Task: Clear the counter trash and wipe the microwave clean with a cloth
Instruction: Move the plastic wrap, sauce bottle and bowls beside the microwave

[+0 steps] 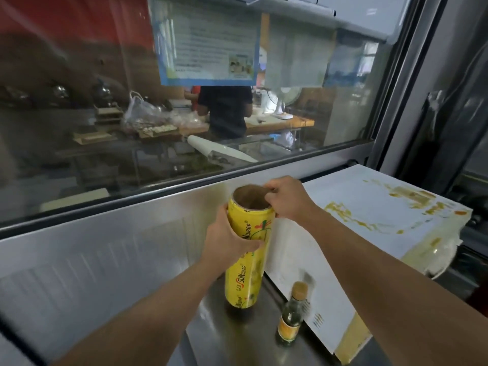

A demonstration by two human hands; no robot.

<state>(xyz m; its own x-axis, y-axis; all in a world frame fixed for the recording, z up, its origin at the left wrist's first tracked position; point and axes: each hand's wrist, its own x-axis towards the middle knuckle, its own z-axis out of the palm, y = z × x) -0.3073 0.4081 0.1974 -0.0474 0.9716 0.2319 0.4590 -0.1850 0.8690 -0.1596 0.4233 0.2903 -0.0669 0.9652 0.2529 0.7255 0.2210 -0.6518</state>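
Note:
A tall yellow roll of cling wrap (248, 276) stands upright on the steel counter (227, 339), left of the white microwave (369, 207). My left hand (227, 241) grips the roll around its upper part. My right hand (286, 200) pinches the rim of its open cardboard core at the top. Yellow-brown smears cover the microwave's top, and more stains run down its front right corner. No cloth is in view.
A small glass bottle (290, 317) with a cork stopper and orange label stands on the counter against the microwave's side. A steel backsplash (105, 247) rises behind, with a glass window (184, 114) above it showing a person and tables beyond.

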